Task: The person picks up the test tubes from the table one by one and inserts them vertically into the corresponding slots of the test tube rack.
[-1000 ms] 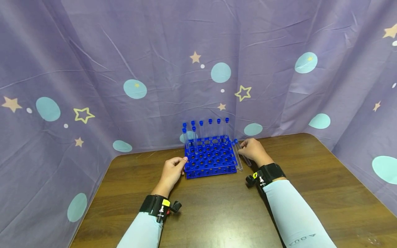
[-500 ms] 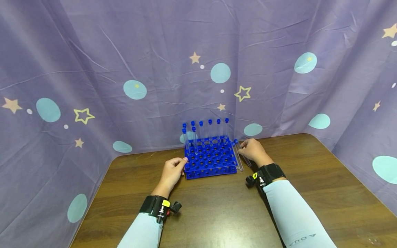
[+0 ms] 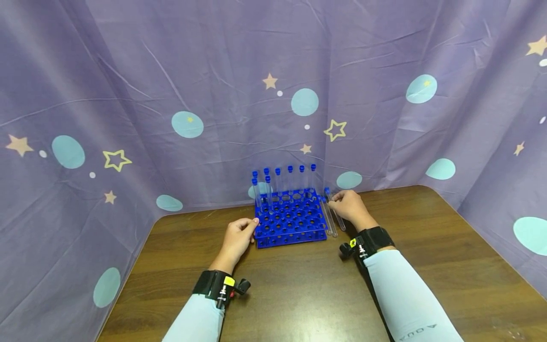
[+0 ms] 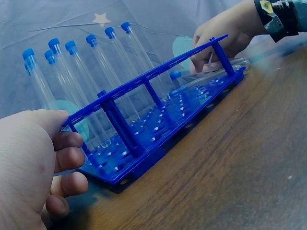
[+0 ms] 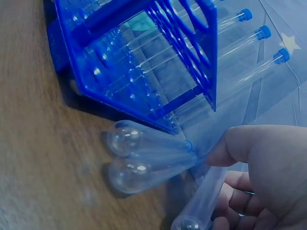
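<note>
The blue test tube rack point(image 3: 291, 232) stands on the table, with several clear, blue-capped test tubes point(image 4: 103, 57) upright in its back and left holes. At its left front corner my left hand point(image 3: 236, 237) pinches the top plate, thumb above and fingers curled below. Right of the rack, my right hand point(image 3: 349, 207) holds a capped test tube point(image 5: 204, 196) between thumb and fingers, its rounded end pointing toward me. Two more test tubes, a nearer one point(image 5: 148, 172) and one closer to the rack point(image 5: 144, 139), lie side by side between rack and hand.
A brown wooden table point(image 3: 282, 294) carries everything. Behind it hangs a purple curtain point(image 3: 231, 71) with stars and dots, close to the back row of tubes. Black camera straps circle the left wrist point(image 3: 212, 283) and right wrist point(image 3: 376, 239).
The cap end of the test tube in my right hand has risen slightly and moved away from the two lying tubes, which shifted a little rightward. My left hand stays on the rack.
</note>
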Available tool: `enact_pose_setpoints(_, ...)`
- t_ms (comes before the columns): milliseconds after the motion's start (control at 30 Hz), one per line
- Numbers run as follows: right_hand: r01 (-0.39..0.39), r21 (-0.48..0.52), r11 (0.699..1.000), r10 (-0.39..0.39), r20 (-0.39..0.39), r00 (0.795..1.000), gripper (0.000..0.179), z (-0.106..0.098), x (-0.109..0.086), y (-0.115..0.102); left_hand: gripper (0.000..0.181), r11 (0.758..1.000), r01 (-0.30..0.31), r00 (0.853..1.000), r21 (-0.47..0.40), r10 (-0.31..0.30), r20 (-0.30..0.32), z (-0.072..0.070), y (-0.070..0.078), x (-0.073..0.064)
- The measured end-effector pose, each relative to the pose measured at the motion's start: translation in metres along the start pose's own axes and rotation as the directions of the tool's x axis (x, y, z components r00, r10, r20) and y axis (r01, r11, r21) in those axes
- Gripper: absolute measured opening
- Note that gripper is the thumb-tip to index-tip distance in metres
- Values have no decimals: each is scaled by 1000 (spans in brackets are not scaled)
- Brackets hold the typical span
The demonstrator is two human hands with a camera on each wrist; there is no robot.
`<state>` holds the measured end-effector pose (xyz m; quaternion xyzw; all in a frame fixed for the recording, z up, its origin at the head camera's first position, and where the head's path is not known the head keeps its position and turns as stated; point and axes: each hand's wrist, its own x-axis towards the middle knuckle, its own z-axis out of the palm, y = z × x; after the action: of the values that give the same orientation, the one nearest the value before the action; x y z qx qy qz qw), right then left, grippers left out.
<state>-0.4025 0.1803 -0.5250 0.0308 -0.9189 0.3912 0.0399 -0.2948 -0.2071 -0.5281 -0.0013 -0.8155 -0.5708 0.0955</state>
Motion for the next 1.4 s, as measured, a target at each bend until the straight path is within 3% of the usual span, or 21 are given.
enact_pose_setpoints(67,37,47,998,-36,-13,999,33,-3,-4,-1,34,1000,3,1000,0,-3,1,0,1,-1)
enact_pose_setpoints(267,32,68,997,-26,-79,997,34,-12,-21,-30,32,1000,14,1000,9,-14,2,0,-1,-1)
enact_pose_setpoints(600,70,137,988,-41,-206,978,31,-19,-22,-49,32,1000,11,1000,-5,-11,8,-2,-2,0)
enact_pose_setpoints(1067,217,272,937,-101,-384,918,29,-29,-37,-88,33,1000,2,1000,4,-2,9,-1,-2,0)
enact_pose_setpoints(1400,360,272,892,-248,-372,895,35,-22,-50,-120,32,1000,-5,1000,-15,5,7,0,-3,1)
